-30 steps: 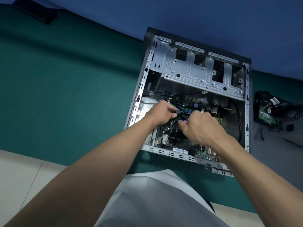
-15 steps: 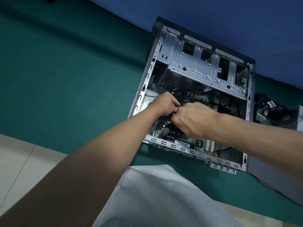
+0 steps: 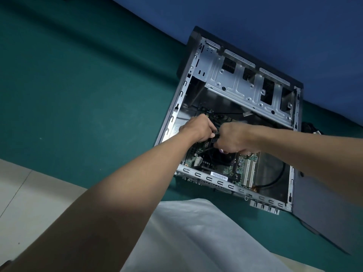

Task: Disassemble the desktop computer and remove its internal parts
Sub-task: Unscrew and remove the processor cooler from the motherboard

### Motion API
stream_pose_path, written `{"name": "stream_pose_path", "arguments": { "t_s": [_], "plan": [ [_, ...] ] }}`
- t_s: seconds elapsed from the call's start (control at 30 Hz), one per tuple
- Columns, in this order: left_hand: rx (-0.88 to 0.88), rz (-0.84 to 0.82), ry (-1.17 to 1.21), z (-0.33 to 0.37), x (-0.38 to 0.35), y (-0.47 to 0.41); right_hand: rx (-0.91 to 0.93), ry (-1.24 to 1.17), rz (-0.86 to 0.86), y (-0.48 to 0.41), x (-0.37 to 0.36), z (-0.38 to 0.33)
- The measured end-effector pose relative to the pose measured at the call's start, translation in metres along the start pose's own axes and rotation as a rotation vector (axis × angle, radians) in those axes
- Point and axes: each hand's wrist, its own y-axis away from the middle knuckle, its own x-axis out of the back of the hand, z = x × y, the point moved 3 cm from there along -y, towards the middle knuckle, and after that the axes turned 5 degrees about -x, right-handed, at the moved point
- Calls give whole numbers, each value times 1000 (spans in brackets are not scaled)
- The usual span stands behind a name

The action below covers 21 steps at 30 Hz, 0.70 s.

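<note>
Head camera looks down on the open computer case [image 3: 196, 174], which lies on its side right of the frame's centre, on the green desk [image 3: 78, 95]. Inside it, the green motherboard [image 3: 225, 170] sits in the lower half, with two white slots [image 3: 248, 173] near the bottom rail. My hands meet just above the board, in the middle of the case. My left hand [image 3: 198, 128] comes in from the lower left, its fingers and thumb curled and pinching a small black plug [image 3: 216, 134]. My right hand [image 3: 233, 137] comes in from the right, closed in a fist on the same plug, touching my left. I cannot tell where the plug sits on the board, since my fingers hide it. A thin black cable [image 3: 279, 177] loops across the bare floor of the case at the lower right. The silver drive cage [image 3: 235, 83] fills the upper part of the case. A dark grey panel [image 3: 324, 213] lies just beside the case at the right edge. A blue wall [image 3: 255, 20] runs across the top, my white garment [image 3: 186, 242] fills the bottom centre, and a pale tiled surface [image 3: 29, 193] shows at the lower left.
</note>
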Motion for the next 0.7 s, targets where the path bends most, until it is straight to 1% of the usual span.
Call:
{"name": "stream_pose_path", "arguments": {
  "t_s": [0.07, 0.13, 0.17, 0.2, 0.23, 0.27, 0.3, 0.33, 0.37, 0.43, 0.47, 0.5, 0.53, 0.6, 0.63, 0.67, 0.7],
  "plan": [
    [6, 15, -22, 0, 3, 4, 212, 514, 164, 10, -3, -12],
    [34, 13, -1, 1, 5, 7, 450, 958, 299, 23, -8, -23],
    [54, 13, 22, 1, 6, 8, 532, 1098, 333, 27, -9, -26],
    [76, 16, 76, 1, 6, 8, 572, 1163, 350, 29, -10, -28],
    [98, 26, 128, 0, 6, 8, 563, 1123, 352, 30, -9, -30],
    [121, 38, 175, -1, 5, 8, 517, 996, 356, 28, -6, -30],
    [134, 53, 202, -1, 5, 9, 429, 791, 339, 22, -5, -29],
    [144, 61, 219, -1, 4, 8, 306, 510, 269, 13, -3, -23],
    [132, 53, 207, -1, 2, 6, 150, 171, 134, 5, -4, -14],
    [81, 25, 102, 1, -1, 2, -156, -530, -204, -4, -9, 2],
    [63, 29, 72, 0, -2, 1, -271, -749, -311, -5, -11, 8],
    [59, 21, 69, 1, -2, -1, -340, -839, -367, -7, -12, 13],
    [53, 15, 69, 0, -2, -2, -376, -850, -403, -6, -15, 16],
    [50, 18, 65, 0, -1, -3, -375, -791, -388, -6, -17, 14],
    [46, 18, 60, 0, -1, -3, -351, -723, -337, -7, -16, 11],
    [40, 23, 49, 1, 0, -3, -308, -603, -268, -7, -15, 6],
    [35, 27, 39, 1, 1, -1, -250, -418, -188, -6, -13, 1]
  ]
}}
